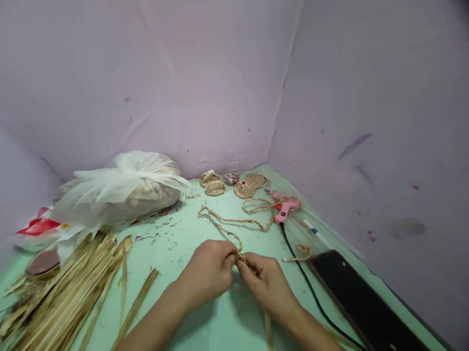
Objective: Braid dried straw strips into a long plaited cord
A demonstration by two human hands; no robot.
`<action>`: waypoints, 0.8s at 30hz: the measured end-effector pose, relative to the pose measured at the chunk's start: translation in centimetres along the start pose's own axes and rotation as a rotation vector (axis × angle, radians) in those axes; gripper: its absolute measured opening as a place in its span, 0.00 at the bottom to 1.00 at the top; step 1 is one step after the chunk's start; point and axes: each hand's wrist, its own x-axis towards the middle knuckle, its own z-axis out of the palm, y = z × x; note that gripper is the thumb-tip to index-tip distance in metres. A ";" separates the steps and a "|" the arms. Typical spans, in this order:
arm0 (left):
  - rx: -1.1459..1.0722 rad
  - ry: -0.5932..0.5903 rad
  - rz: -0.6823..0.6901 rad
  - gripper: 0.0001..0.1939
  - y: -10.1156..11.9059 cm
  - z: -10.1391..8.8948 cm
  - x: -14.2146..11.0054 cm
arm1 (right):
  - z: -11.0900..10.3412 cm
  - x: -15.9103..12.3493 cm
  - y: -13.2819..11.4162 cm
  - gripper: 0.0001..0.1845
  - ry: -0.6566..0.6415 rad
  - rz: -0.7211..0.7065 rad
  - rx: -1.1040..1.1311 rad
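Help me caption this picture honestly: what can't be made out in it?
In the head view:
Tan braided fibre cord: the gripped stretch is partly covered by bare fingers.
White translucent plastic bag: its contents are veiled by cloudy folds.
Flat black rectangular phone: near end cut off by the bottom edge.
Tiny multicoloured pieces: too small to identify.

No text, brand or number can be read. The pink glue gun point(292, 204) bears a small dark patch point(283, 213) with a red mark, too small to make out. The packet point(37, 240) at the left carries a red panel point(39, 226) and a small yellow spot point(65, 226), neither showing legible wording. Any lettering near the blue band point(314, 229) on the white stick point(321, 238) is too small to tell.
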 end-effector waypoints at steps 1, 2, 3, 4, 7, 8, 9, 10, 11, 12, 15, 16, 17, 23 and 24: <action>-0.015 -0.014 0.001 0.09 0.1 0.0 0.0 | 0.0 -0.1 0.2 0.16 0.007 -0.015 -0.047; -0.022 -0.014 -0.005 0.08 0.1 -0.1 0.0 | 0.1 -0.2 0.3 0.16 0.005 -0.028 -0.086; -0.022 -0.006 -0.013 0.08 0.1 -0.1 0.0 | 0.1 -0.2 0.4 0.16 -0.008 -0.040 -0.115; -0.010 0.007 -0.018 0.08 0.2 -0.1 0.0 | 0.1 -0.3 0.4 0.16 -0.027 -0.052 -0.133; 0.063 0.048 0.017 0.08 0.1 0.1 -0.1 | 0.2 -0.4 0.3 0.16 -0.075 -0.055 -0.129; 0.076 0.071 0.032 0.07 0.1 0.2 0.0 | 0.2 -0.3 0.2 0.16 -0.070 -0.034 -0.107; 0.073 0.101 0.036 0.06 0.1 0.3 0.0 | 0.3 -0.2 0.0 0.15 -0.050 0.004 -0.075; 0.052 0.135 0.024 0.06 0.1 0.4 0.1 | 0.3 -0.1 -0.2 0.13 -0.015 0.055 -0.030; 0.017 0.163 0.001 0.05 0.0 0.6 0.1 | 0.2 0.0 -0.4 0.11 0.031 0.113 0.028; -0.027 0.180 -0.027 0.05 0.0 0.7 0.2 | 0.2 0.1 -0.7 0.10 0.079 0.167 0.098; -0.178 0.154 -0.093 0.05 -0.2 0.8 0.4 | 0.0 0.4 -1.2 0.09 0.156 0.267 0.356; -0.243 0.124 -0.103 0.05 -0.2 0.8 0.4 | -0.1 0.4 -1.2 0.09 0.152 0.287 0.445; -0.313 0.092 -0.107 0.05 -0.3 0.7 0.5 | -0.1 0.3 -1.3 0.09 0.134 0.309 0.532; -0.533 -0.015 -0.126 0.05 -0.8 0.0 0.8 | 0.1 0.1 -0.8 0.11 0.000 0.424 0.911; -0.530 -0.010 -0.125 0.05 -0.9 0.1 0.9 | 0.1 0.1 -0.8 0.11 -0.018 0.429 0.945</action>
